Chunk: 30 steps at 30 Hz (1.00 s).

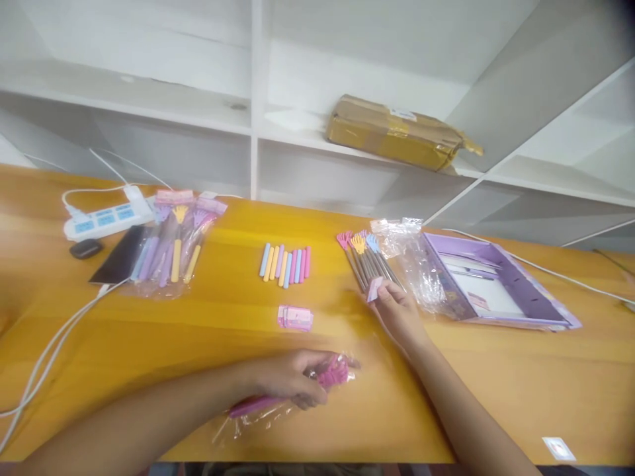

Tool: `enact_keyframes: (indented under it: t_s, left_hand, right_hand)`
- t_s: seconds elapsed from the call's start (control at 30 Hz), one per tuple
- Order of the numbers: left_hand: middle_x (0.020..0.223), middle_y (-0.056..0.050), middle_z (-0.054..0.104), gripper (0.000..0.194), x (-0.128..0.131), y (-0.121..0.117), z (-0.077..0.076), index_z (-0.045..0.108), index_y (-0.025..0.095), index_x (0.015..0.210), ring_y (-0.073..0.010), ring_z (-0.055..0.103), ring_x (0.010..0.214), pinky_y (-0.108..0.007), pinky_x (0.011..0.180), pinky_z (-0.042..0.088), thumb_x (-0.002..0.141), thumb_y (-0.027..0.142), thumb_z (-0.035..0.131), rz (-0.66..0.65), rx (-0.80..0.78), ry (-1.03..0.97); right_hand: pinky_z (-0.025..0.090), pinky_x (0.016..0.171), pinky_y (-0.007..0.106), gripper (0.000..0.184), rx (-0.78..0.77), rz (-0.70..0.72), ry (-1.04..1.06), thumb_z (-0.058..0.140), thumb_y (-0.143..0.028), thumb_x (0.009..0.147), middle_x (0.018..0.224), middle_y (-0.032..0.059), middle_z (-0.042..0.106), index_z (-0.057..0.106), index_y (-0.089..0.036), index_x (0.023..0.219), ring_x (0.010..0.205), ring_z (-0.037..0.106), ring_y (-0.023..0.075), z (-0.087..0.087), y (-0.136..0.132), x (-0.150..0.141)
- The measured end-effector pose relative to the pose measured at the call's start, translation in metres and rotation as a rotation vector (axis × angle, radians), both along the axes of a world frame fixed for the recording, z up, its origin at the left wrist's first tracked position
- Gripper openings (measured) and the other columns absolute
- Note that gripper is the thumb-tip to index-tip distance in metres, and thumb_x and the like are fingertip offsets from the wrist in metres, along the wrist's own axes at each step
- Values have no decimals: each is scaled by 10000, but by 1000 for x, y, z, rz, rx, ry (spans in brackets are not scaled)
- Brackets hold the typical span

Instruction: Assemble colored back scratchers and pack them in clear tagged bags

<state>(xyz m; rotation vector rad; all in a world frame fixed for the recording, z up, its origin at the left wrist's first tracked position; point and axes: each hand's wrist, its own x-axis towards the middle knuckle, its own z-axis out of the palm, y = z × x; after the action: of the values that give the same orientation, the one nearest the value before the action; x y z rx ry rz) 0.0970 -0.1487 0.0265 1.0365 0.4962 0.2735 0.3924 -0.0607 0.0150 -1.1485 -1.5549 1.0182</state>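
Your left hand (295, 380) hides part of the pink back scratcher (334, 374) — card (374, 289) in your right hand (397, 311) too blurred to read.

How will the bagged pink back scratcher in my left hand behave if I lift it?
The clear bag is probably slippery, given its glossy plastic. It may flop, since it sits crinkled and loose around the handle. The handle looks straight, so likely stiff.

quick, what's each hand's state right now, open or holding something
Left hand: closed, holding a pink back scratcher in clear plastic.
Right hand: closed, pinching a small card between thumb and fingers.
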Motion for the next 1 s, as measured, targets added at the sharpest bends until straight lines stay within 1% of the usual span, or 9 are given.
enact_keyframes:
  t_s: [0.17,0.33,0.47,0.57,0.67,0.77,0.87,0.93,1.0]
  left_hand:
    - [1014,-35,689,748,-2,1,-8,673,297,1483,-213,601,863,-300,733,501,757,323,851,-85,167,-35]
    - [972,-35,677,787,-2,1,-6,631,280,1535,-181,559,746,-309,711,471,773,315,825,-95,114,49]
    - [982,-30,660,690,-2,0,-5,686,290,1466,-182,565,778,-292,706,454,785,285,796,-84,148,43]
    - [930,-17,633,644,-2,0,-8,713,298,1416,-170,554,740,-277,673,448,782,318,827,-97,129,36]
    - [928,-13,651,674,-2,1,-13,715,311,1417,-193,580,781,-301,713,482,761,352,863,-88,139,36]
    - [953,-23,679,670,-2,1,-15,729,284,1400,-243,617,902,-342,793,510,748,348,867,-77,152,30]
    - [958,-30,678,672,-3,1,-13,729,268,1389,-245,620,912,-346,791,504,737,341,871,-61,87,28]
    - [924,-25,664,689,-5,0,-11,720,261,1393,-218,608,841,-332,749,490,728,345,880,-24,5,37]
    - [841,-10,637,671,-5,0,-8,734,233,1355,-178,576,728,-305,679,467,711,349,882,50,-45,53]
  right_hand:
    - [543,669,298,360,-57,154,-149,776,-570,946,810,20,738,742,-214,909,707,664,179,10,-6,-45]
    - [533,699,283,164,42,357,-424,728,-357,1022,897,24,767,762,-203,976,723,656,151,17,-8,-98]
    - [586,827,348,74,200,347,-578,704,-282,1040,1033,60,711,718,-209,1038,886,691,188,18,-7,-104]
    - [584,1012,479,337,303,356,-691,767,-385,1002,1283,134,645,662,-223,1278,1156,664,274,21,-14,-101]
    - [554,1085,533,606,347,433,-747,878,-443,895,1372,151,612,606,-230,1393,1266,613,328,25,-21,-105]
    - [560,1067,502,462,353,481,-736,846,-331,921,1299,119,650,646,-247,1329,1218,625,301,28,-20,-113]
    - [559,1063,487,358,327,471,-657,766,-373,987,1272,116,666,669,-254,1310,1195,638,284,28,-14,-107]
    - [569,1033,466,297,244,382,-530,632,-465,1068,1226,114,682,694,-252,1265,1142,659,271,28,-14,-93]
    - [603,892,413,414,73,240,-295,433,-548,1129,1079,97,696,710,-243,1165,971,683,249,24,-23,-74]
